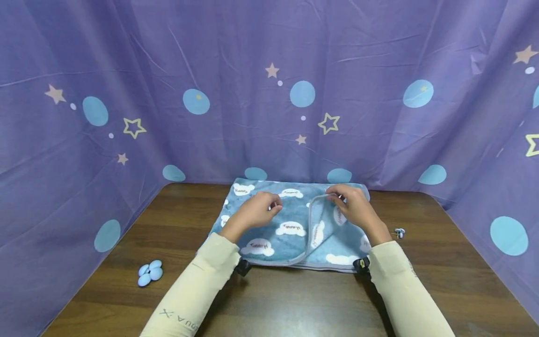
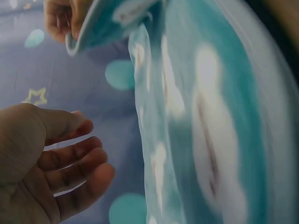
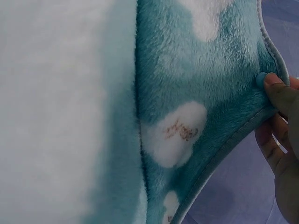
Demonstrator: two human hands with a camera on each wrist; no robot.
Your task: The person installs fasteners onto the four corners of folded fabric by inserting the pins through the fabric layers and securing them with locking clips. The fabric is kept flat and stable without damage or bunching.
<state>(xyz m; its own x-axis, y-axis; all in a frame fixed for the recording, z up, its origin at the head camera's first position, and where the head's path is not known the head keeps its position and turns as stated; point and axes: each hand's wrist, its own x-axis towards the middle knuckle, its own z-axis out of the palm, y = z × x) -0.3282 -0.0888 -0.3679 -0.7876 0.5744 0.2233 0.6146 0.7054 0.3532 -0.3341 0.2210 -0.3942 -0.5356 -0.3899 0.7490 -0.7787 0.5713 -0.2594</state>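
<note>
A teal fleece blanket with white cloud patches, lettering and a grey bound edge lies on the brown table. My right hand pinches its edge near a corner between thumb and fingers, holding that part up so the layer folds over. Beside the right thumb, a small round blue piece shows against the fleece in the right wrist view. My left hand hovers over the left half of the blanket, its fingers loosely bent around nothing. In the left wrist view, the left hand is apart from the cloth.
Several smooth light-blue oval pieces sit in a cluster on the table at left. Small blue pieces with metallic pins lie to the right of the blanket. A purple curtain with stars and dots hangs behind and at both sides.
</note>
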